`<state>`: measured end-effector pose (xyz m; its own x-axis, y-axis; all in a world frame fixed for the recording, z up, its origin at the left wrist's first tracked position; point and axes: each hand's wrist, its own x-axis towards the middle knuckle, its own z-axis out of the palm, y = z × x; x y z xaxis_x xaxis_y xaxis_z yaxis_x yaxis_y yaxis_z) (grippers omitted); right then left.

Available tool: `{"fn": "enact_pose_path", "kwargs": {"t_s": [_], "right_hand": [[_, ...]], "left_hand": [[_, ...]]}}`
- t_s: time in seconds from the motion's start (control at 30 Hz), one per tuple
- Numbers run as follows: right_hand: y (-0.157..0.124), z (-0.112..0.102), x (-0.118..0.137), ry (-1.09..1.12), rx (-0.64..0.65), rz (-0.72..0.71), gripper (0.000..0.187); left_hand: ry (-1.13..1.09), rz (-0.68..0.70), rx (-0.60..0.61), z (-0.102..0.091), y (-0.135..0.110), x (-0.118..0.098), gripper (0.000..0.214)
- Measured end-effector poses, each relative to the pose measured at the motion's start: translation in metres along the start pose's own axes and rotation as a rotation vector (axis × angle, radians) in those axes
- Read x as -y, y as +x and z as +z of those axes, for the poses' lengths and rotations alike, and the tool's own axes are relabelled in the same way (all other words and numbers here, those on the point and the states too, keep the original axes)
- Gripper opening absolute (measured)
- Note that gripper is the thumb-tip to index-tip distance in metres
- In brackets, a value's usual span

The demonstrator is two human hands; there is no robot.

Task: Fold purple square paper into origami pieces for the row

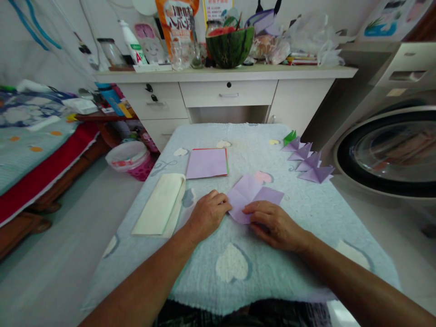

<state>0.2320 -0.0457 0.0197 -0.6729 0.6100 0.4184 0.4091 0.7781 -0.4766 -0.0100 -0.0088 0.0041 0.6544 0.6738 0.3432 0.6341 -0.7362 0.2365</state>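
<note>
A partly folded sheet of purple origami paper (244,192), with creases across it, lies on the cloth-covered table between my hands. My left hand (211,210) pinches its left corner, fingers pressed together. On its lower right part rests my right hand (272,222), thumb and fingers curled against the paper's edge. Beyond them sits a stack of square origami paper (206,163), purple on top with red and green edges showing. Several folded purple paper pieces (308,159) stand in a row at the right edge, with a green folded piece (289,137) at the far end.
A folded pale cloth (161,205) lies left of my left hand. Behind the table (289,272) stands a white cabinet (228,93) bearing a cut watermelon (230,47), jars and bags. A washing machine (388,113) is at right, a pink bin (141,167) at left.
</note>
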Motion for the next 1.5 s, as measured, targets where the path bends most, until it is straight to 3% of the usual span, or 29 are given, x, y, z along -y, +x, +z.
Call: {"fn": "enact_pose_path", "kwargs": {"t_s": [0.13, 0.33, 0.7, 1.07, 1.5], "right_hand": [[0.002, 0.001, 0.001, 0.007, 0.126, 0.072, 0.010], [0.003, -0.003, -0.001, 0.077, 0.144, 0.200, 0.010], [0.000, -0.005, -0.012, 0.000, 0.015, 0.357, 0.011], [-0.001, 0.000, -0.020, -0.075, -0.067, 0.495, 0.013], [-0.003, 0.007, -0.028, -0.191, -0.112, 0.534, 0.014]], "left_hand": [[-0.029, -0.025, 0.022, -0.001, -0.003, 0.005, 0.014], [-0.124, -0.108, 0.032, -0.004, -0.003, 0.010, 0.012], [-0.254, -0.267, 0.075, -0.006, -0.001, 0.012, 0.011], [-0.230, -0.311, 0.072, -0.005, 0.001, 0.007, 0.009], [-0.187, -0.360, 0.028, -0.001, -0.001, 0.005, 0.003]]}}
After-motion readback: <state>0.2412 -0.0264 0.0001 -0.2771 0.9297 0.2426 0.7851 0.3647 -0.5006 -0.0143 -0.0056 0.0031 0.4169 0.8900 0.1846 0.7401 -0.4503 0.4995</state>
